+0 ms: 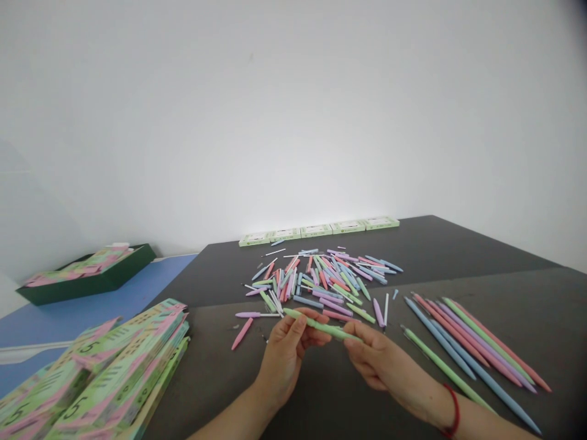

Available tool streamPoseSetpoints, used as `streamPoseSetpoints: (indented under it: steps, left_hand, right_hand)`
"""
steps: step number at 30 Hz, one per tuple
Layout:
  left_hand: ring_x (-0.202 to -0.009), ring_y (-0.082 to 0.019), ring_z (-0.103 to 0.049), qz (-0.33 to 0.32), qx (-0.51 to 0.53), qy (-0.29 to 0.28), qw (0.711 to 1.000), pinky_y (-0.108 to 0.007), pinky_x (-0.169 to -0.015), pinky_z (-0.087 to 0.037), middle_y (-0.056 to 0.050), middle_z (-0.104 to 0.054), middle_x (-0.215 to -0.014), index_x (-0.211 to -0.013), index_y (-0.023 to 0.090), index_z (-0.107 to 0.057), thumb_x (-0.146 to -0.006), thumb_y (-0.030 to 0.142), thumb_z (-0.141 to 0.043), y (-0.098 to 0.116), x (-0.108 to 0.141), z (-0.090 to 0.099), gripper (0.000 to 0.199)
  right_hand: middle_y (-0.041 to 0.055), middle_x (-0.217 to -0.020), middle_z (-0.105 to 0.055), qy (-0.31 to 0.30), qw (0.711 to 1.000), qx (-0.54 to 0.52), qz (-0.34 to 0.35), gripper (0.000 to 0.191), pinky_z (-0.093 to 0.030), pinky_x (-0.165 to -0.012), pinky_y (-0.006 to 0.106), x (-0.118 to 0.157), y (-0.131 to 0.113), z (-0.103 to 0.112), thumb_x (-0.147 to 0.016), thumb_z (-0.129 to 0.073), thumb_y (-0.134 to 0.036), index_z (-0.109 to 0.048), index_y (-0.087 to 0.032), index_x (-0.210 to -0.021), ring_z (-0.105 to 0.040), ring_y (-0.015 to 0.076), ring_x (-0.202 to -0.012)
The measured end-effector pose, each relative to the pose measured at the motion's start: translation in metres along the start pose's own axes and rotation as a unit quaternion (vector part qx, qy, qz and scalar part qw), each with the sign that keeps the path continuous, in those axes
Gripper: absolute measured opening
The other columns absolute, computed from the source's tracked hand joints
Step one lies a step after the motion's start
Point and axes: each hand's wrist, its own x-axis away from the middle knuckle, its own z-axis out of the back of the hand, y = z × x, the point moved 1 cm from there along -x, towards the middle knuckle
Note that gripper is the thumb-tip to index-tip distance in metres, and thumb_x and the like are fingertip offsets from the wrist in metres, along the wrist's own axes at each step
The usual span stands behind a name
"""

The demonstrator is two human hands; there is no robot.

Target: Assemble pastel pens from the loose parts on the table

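A light green pen (323, 327) is held level between both hands, above the near part of the dark table. My left hand (287, 354) pinches its left part between thumb and fingers. The right end is gripped by my right hand (385, 360), with a red cord on that wrist. Just beyond the hands lies a loose pile of pen parts (321, 275) in green, pink, purple and blue, with thin white refills among them. To the right of my right hand, several long pens (477, 342) lie side by side, a green one (440, 363) nearest.
Stacked green and pink packs (114, 373) stand at the near left. A dark green tray (92, 287) with more packs sits on a blue surface (169, 272) at the far left. Flat green boxes (316, 231) line the table's back edge by the wall.
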Motion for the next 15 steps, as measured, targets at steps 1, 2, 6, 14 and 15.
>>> streamPoseSetpoints:
  steps: [1, 2, 6, 14, 15]
  left_hand:
    - [-0.064, -0.013, -0.066, 0.0, 0.004, 0.0, 1.0, -0.024, -0.066, -0.051, -0.009, -0.072, -0.09, -0.087, 0.013, -0.068, -0.084, 0.032, -0.062, 0.0, 0.0, 0.0, 0.02]
    - [-0.063, -0.013, -0.066, 0.001, 0.007, 0.0, 1.0, -0.024, -0.065, -0.051, -0.009, -0.072, -0.09, -0.088, 0.013, -0.067, -0.084, 0.032, -0.062, 0.0, 0.0, 0.0, 0.02]
    - [-0.063, -0.013, -0.066, 0.007, 0.012, -0.003, 1.0, -0.023, -0.062, -0.051, -0.009, -0.072, -0.09, -0.088, 0.013, -0.067, -0.084, 0.032, -0.063, 0.0, 0.0, 0.0, 0.02]
    - [-0.062, -0.015, -0.067, 0.013, 0.009, 0.001, 1.0, -0.025, -0.059, -0.052, -0.01, -0.073, -0.092, -0.089, 0.013, -0.067, -0.083, 0.033, -0.063, -0.001, 0.003, -0.004, 0.021]
    - [-0.062, -0.015, -0.067, 0.016, 0.009, -0.005, 1.0, -0.024, -0.058, -0.051, -0.011, -0.072, -0.093, -0.089, 0.013, -0.067, -0.083, 0.033, -0.063, -0.002, 0.003, -0.004, 0.021]
  right_hand:
    - [-0.0114, -0.055, -0.025, -0.007, 1.0, -0.006, -0.011, 0.034, -0.005, -0.036, 0.018, 0.0, 0.001, 0.0, -0.08, -0.058, -0.051, -0.041, -0.021, -0.079, -0.012, 0.0044, -0.041]
    - [-0.0113, -0.054, -0.024, -0.017, 0.999, -0.019, -0.029, 0.034, -0.004, -0.036, 0.019, 0.0, 0.002, 0.0, -0.082, -0.056, -0.051, -0.041, -0.021, -0.079, -0.012, 0.0047, -0.041]
    - [-0.0103, -0.053, -0.02, -0.022, 0.997, 0.006, -0.074, 0.04, -0.007, -0.037, 0.021, 0.001, 0.004, 0.003, -0.087, -0.038, -0.057, -0.045, -0.02, -0.074, -0.01, 0.0068, -0.042]
    - [-0.0038, -0.06, -0.041, 0.086, 0.942, 0.29, 0.142, 0.033, -0.029, -0.049, 0.023, 0.001, -0.003, 0.005, -0.088, -0.044, -0.049, -0.05, -0.019, -0.073, -0.036, 0.0109, -0.054]
    - [-0.0057, -0.055, -0.035, 0.061, 0.966, 0.234, 0.096, 0.038, -0.025, -0.044, 0.022, 0.0, 0.0, 0.005, -0.089, -0.039, -0.052, -0.049, -0.019, -0.072, -0.03, 0.0096, -0.048]
